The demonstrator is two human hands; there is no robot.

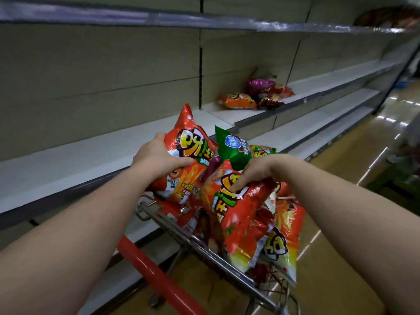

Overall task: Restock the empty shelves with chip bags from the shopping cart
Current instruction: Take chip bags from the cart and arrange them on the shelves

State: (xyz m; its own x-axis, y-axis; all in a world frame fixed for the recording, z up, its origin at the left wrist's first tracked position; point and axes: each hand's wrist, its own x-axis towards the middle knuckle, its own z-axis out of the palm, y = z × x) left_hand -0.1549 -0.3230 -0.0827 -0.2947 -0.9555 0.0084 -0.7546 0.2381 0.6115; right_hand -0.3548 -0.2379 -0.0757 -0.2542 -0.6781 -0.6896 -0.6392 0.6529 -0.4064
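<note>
While a shopping cart [200, 244] heaped with chip bags stands beside long white shelves [75, 153], a person's left hand [159, 156] grips an upright red chip bag [191, 160] along its edge above the cart; the right hand [256, 170] curls its fingers onto a second red bag [241, 214] lying atop the pile. Farther along, a few bags [259, 94] lie on the middle shelf.

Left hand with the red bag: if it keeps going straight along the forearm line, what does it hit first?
Probably the white shelf just behind the upright red chip bag that the left hand grips. Nothing else shows in that line, though depth is unclear.
</note>
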